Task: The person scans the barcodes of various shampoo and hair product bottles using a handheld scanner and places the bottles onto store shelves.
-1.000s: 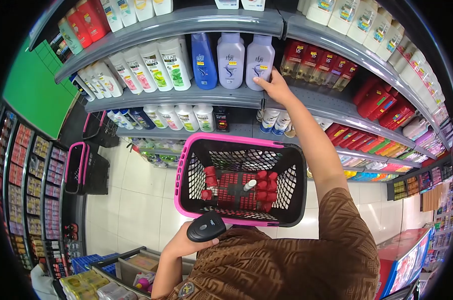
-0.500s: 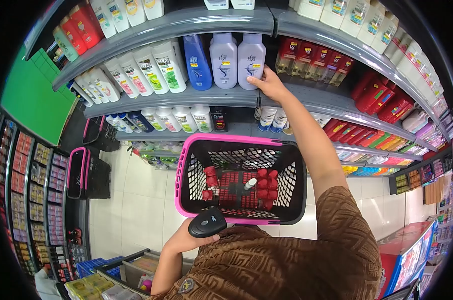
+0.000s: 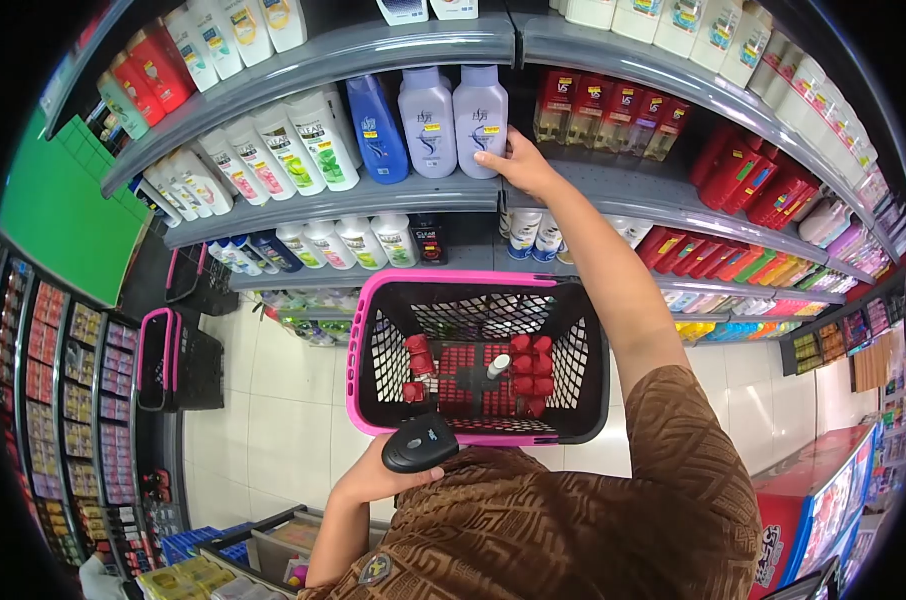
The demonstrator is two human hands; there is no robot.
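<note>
My right hand [image 3: 521, 166] reaches up to the middle shelf and grips the right side of a lavender shampoo bottle [image 3: 481, 128]. Its thumb presses the front, and the other fingers are partly hidden behind. The bottle stands upright beside a matching lavender bottle [image 3: 429, 130] and a blue bottle [image 3: 378, 135]. Low down near my body, my left hand [image 3: 373, 478] is closed around a black handheld barcode scanner [image 3: 419, 446]. Between my arms is a black basket with a pink rim [image 3: 353, 360], holding red-capped items [image 3: 531, 370] and one white-capped item [image 3: 498, 366].
White shampoo bottles [image 3: 318, 145] stand left of the lavender pair, and red boxes [image 3: 613, 115] stand to the right. Two more black baskets [image 3: 188, 360] are on the tiled floor at left. A red display case [image 3: 798, 500] stands at lower right.
The shelf and its bottles have shifted slightly left in view. My right hand keeps its grip on the same lavender bottle, and my left hand still holds the scanner.
</note>
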